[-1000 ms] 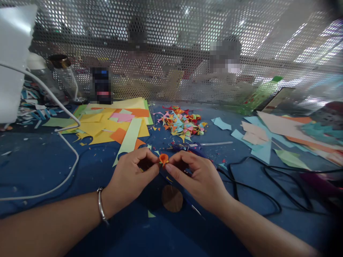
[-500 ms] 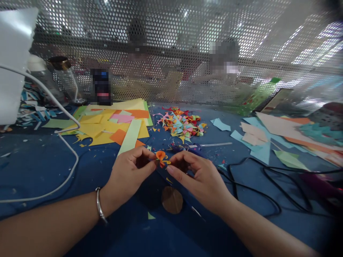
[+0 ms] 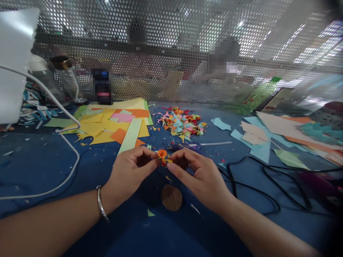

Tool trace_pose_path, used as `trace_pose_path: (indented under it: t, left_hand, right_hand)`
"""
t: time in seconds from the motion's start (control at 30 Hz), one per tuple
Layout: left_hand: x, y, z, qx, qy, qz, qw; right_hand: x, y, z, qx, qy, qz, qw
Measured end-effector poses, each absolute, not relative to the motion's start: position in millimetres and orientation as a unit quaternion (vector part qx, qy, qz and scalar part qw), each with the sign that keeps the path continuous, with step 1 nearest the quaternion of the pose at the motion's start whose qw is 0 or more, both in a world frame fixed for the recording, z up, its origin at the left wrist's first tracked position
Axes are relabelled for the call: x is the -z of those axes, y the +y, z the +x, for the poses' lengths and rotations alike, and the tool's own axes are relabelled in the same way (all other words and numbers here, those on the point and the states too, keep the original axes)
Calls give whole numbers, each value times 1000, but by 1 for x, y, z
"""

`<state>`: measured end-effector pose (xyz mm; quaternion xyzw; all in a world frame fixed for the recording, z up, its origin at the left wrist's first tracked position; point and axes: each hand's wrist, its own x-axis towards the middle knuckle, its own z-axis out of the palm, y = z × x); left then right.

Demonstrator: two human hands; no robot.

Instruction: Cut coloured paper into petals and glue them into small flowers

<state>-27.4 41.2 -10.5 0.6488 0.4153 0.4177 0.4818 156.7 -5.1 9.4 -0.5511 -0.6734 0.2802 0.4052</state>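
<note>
A small orange paper flower [image 3: 162, 154] with curled yellow strips is held in the air between my two hands. My left hand [image 3: 134, 171] pinches its left side between thumb and fingers. From the right, my right hand [image 3: 199, 176] pinches the curled yellow part with thumb and forefinger. Below them a round brown disc [image 3: 172, 197] lies on the blue table [image 3: 112, 235]. Beside the disc, a thin pointed tool [image 3: 197, 210] lies partly under my right hand. A hot glue gun [image 3: 184, 147] seems to lie behind my hands, mostly covered.
Behind lies a heap of small colourful paper pieces [image 3: 182, 123]. Yellow and orange paper sheets [image 3: 107, 126] spread at left, blue and pink ones [image 3: 257, 137] at right. A white cable [image 3: 76, 157] and a black cable [image 3: 268, 178] cross the table. A perforated metal screen [image 3: 171, 71] stands behind.
My hands and the flower have shifted very slightly to the right. Both hands keep their pinch on it.
</note>
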Motion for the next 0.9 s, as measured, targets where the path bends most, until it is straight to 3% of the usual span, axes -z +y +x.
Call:
trace_pose_path:
  t: [0.9]
  left_hand:
    - [7,38,-27,-384,410,714,417]
  right_hand:
    - [-11,-2,160,-375,-633,-538,412]
